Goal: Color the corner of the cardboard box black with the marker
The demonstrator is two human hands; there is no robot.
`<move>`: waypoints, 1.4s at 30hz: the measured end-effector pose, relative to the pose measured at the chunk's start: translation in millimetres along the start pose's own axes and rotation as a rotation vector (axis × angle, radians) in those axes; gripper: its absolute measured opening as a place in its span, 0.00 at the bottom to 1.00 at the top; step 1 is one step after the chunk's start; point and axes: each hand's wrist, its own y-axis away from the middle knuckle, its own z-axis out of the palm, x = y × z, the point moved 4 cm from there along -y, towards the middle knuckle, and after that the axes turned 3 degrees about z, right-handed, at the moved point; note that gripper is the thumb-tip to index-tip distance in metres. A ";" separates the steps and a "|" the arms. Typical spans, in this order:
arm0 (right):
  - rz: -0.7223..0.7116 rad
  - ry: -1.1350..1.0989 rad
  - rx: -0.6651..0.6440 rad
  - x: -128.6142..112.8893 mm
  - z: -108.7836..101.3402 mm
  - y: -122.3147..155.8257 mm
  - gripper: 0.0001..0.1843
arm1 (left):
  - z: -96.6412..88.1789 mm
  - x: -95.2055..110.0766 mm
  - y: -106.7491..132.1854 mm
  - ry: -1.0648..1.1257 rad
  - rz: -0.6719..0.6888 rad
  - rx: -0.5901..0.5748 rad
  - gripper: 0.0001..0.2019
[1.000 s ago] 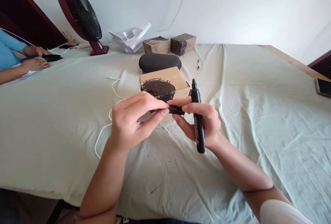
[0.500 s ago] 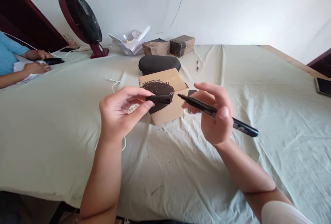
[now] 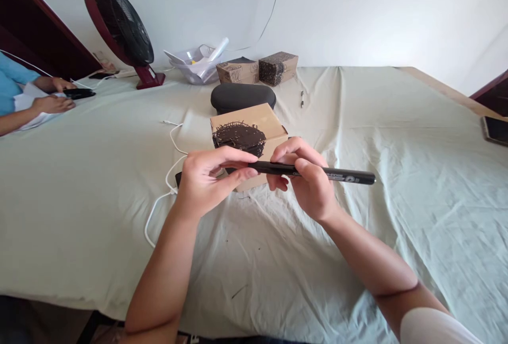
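A black marker (image 3: pixel 349 176) lies level in front of me, its barrel pinched by my right hand (image 3: pixel 307 180). My left hand (image 3: pixel 214 177) grips the black marker cap (image 3: pixel 260 166) between thumb and fingers, and the cap now sits over the marker's tip end. Whether it is pressed fully home I cannot tell. Just behind the hands stands a cardboard box (image 3: pixel 272 143), a patch of dense black scribble (image 3: pixel 240 137) across its top and front. My fingers hide its lower part.
Behind the box sits a black zip case (image 3: pixel 243 98). Farther back are two scribbled boxes (image 3: pixel 238 71), a clear plastic basket (image 3: pixel 194 71) and a fan (image 3: pixel 123 32). A white cable (image 3: pixel 153 217) runs at left. Another person's hands (image 3: pixel 55 95) hold a dark object. A phone (image 3: pixel 495 129) lies right.
My hands have come together. The marker's tip, bare and apart from the cap before, is now inside the cap, and the marker has turned nearly level.
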 end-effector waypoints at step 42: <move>0.387 0.852 -0.198 124.8 -121.6 -25.3 0.40 | -67.7 -40.6 -7.9 -0.501 0.003 0.081 0.04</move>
